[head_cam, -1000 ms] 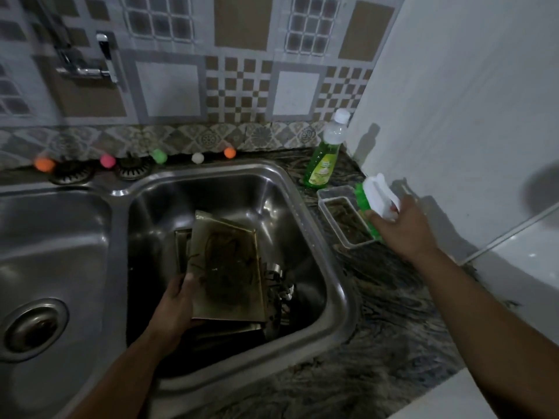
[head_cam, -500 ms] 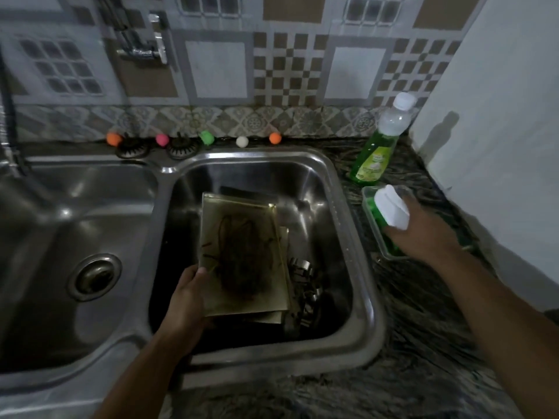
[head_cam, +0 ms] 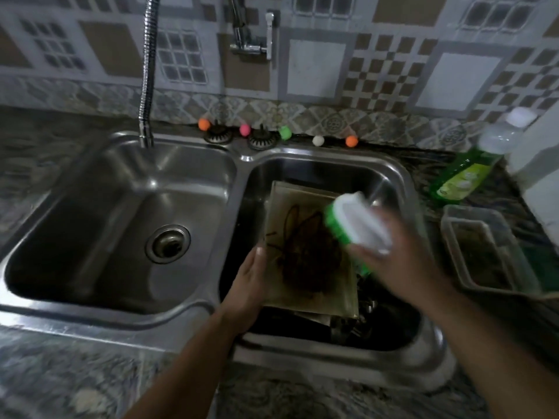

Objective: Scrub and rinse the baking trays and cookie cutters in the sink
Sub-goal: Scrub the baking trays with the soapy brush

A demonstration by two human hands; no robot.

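Early stage: top tray [head_cam: 305,243] in right sink [head_cam: 405,189] still burnt-stained, left hand [head_cam: 251,279] grip holding its left edge, right hand [head_cam: 393,261] grip clutching brush [head_cam: 354,225] just above it; scrubbing, rinsing, cutters [head_cam: 363,309] left.

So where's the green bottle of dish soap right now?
The dish soap bottle stands on the counter at the far right of the head view, just behind the clear plastic container and right of the right-hand sink basin.

Bottle [head_cam: 459,173], tub [head_cam: 484,252] on countertop [head_cam: 75,373]
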